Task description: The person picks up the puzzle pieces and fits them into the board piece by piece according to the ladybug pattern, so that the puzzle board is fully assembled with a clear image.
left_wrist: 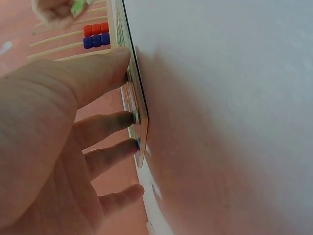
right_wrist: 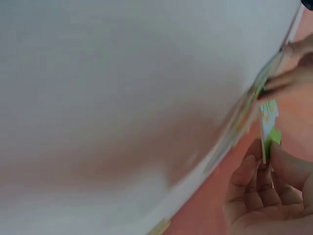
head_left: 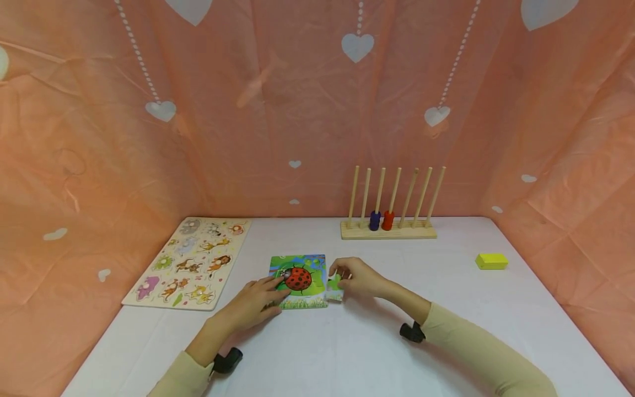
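Note:
A square ladybug puzzle [head_left: 310,264] lies on the white table, its red, black-spotted ladybug in the middle of a green scene. On its left side rests my left hand [head_left: 253,303], fingers spread, fingertips touching the board; the left wrist view shows the thumb [left_wrist: 105,68] at the near edge. Just right of the board, my right hand [head_left: 359,277] pinches a green and white puzzle piece [head_left: 334,288] between thumb and fingers. In the right wrist view that puzzle piece [right_wrist: 269,132] is held edge-on, above the table surface.
A knobbed animal puzzle board [head_left: 190,264] lies at the left. At the back stands a wooden peg rack [head_left: 389,234] with blue beads [head_left: 375,220] and red beads [head_left: 388,220] on two pegs. Toward the right edge sits a yellow block [head_left: 491,261]. Pink cloth surrounds the table.

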A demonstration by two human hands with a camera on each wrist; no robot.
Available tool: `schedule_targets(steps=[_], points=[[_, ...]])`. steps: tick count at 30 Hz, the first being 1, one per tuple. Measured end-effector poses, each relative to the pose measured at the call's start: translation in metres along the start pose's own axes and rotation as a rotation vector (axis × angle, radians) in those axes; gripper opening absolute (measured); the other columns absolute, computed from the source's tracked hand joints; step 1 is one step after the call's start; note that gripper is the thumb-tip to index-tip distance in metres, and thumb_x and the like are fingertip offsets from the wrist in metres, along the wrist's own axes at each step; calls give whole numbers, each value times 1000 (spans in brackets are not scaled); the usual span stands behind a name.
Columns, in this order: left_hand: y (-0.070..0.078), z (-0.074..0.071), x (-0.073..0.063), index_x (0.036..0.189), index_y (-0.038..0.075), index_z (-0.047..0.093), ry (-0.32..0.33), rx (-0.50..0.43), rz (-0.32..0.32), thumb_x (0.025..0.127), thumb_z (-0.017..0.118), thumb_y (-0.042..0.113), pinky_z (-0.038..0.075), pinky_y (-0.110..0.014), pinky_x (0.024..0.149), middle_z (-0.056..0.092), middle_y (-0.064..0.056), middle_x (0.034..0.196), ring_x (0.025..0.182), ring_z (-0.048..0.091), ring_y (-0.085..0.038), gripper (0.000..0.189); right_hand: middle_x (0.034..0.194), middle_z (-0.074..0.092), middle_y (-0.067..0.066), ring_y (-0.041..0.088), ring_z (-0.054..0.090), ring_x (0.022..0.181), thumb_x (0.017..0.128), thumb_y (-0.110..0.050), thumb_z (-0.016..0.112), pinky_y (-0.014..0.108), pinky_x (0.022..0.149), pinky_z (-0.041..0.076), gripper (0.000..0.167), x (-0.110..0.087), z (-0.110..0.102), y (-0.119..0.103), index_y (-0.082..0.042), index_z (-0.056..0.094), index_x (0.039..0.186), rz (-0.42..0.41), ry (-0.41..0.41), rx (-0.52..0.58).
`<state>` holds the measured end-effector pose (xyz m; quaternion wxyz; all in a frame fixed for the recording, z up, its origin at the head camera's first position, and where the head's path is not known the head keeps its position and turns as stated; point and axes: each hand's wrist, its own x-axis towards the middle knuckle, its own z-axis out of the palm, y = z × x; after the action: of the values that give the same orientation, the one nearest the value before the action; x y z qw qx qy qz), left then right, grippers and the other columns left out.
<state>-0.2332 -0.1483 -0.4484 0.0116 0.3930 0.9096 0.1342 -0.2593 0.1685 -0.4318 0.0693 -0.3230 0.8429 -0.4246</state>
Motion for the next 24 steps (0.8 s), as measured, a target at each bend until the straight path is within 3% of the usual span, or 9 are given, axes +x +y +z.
schedule_targets(steps=[5,9,14,24], points=[[-1,0,0,135,7,63,2,-4,2,96,67,23,39,-66,100,45,-26,148,135,42,-47,43,87,65,9,10,57,75,84,13,66,25,68,51,19,27,22,-7,5,67,100,-40,-23,-8],[-2,1,-1,136,8,63,-5,-2,-3,96,66,24,39,-67,100,45,-25,149,135,41,-47,43,86,66,5,11,58,76,84,11,69,26,69,51,18,37,32,-12,1,69,99,-15,-40,-110],[-1,1,0,136,8,62,-11,1,-11,96,66,25,39,-66,101,44,-25,150,136,41,-46,43,88,68,3,11,56,75,83,3,76,26,67,49,20,38,36,-17,-3,72,101,18,-80,-265],[1,-2,0,135,8,63,-3,-5,1,96,66,25,40,-67,98,46,-26,147,134,43,-47,42,94,51,-1,11,47,79,77,-6,85,24,63,42,28,34,39,-23,-7,74,103,21,-78,-385]])
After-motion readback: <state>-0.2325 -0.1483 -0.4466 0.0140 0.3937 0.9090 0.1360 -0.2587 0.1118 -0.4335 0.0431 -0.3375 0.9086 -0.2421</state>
